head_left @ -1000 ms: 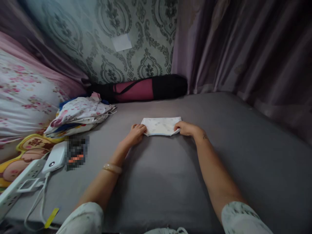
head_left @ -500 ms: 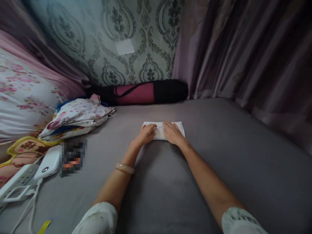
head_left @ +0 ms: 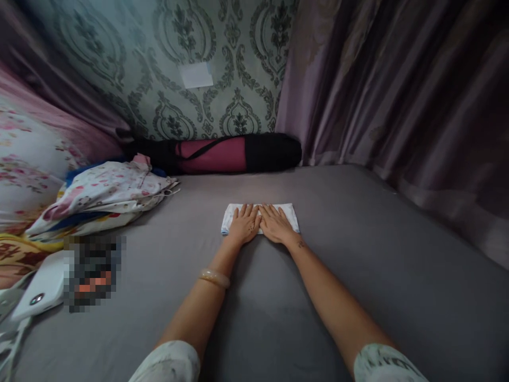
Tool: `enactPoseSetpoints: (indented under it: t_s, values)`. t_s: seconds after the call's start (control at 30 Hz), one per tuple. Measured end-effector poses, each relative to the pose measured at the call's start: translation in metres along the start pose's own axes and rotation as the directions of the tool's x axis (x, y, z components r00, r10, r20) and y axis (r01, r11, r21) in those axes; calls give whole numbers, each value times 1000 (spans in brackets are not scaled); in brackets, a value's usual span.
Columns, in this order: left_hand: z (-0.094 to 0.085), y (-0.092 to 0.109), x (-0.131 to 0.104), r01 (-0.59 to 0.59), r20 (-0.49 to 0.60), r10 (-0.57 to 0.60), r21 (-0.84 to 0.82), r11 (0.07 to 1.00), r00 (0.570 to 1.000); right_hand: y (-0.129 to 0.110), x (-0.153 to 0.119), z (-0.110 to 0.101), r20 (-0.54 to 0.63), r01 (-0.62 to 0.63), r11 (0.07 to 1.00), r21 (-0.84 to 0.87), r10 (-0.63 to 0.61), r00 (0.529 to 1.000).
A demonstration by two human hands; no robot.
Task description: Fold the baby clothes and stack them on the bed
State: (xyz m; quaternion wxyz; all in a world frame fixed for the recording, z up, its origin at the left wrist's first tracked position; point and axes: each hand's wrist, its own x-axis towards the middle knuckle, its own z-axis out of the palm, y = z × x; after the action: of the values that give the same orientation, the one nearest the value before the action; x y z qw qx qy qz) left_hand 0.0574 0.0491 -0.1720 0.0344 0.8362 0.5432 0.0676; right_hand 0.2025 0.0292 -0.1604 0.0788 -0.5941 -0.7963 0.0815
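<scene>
A white folded cloth (head_left: 292,215) lies flat on the grey bedsheet (head_left: 254,297), its long side running left to right and a bit of blue showing at its left edge. My left hand (head_left: 244,224) rests flat on the left half, fingers stretched away from me. Beside it, my right hand (head_left: 276,224) lies flat on the right half, and the thumbs meet or nearly meet at the middle. Both palms press on top of the cloth without gripping it. The cloth's middle is hidden under the hands.
Across the far edge lies a long black and maroon bag (head_left: 217,155). A heap of printed clothes (head_left: 111,188) sits at the left, with a white power bank (head_left: 43,284) and a blurred-out item (head_left: 95,276) nearer me. Purple curtains (head_left: 382,90) hang at the right.
My left hand has gone from curled fingers near the cloth's left side to lying flat, closer to the right hand. The view has shifted slightly right.
</scene>
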Motion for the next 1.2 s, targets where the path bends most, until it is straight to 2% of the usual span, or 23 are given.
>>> enactPoseSetpoints:
  t_s: [0.23, 0.4, 0.6, 0.77, 0.87, 0.97, 1.13, 1.2]
  values:
    - [-2, 0, -1, 1, -4, -1, -7, 1000, 1000, 1, -1, -4, 7, -29, 999, 42, 29, 1000]
    - [-2, -2, -2, 24, -100, -24, -5, 1000, 995, -1, -7, -7, -64, -97, 995, 23, 98, 993]
    - [2, -6, -1, 45, -55, -47, -23, 999, 997, 0, -7, -2, -59, -113, 994, -8, 112, 992]
    - [-1, -12, -3, 102, -144, -104, -18, 995, 984, 7, -7, 0, -168, -203, 978, -59, 190, 967]
    - [-1, -16, -4, 166, -105, -167, -20, 986, 980, 11, -8, 2, -146, -257, 964, -68, 245, 958]
    - [-2, -19, -4, 178, -57, -178, -18, 984, 982, 14, -8, 2, -124, -255, 965, -62, 246, 961]
    - [-5, -30, -7, 195, -161, -192, 6, 981, 968, 24, -9, 0, -186, -301, 952, -45, 288, 939]
    - [-4, -37, -8, 212, -115, -213, -23, 977, 970, 29, -8, 3, -154, -332, 942, -39, 323, 934]
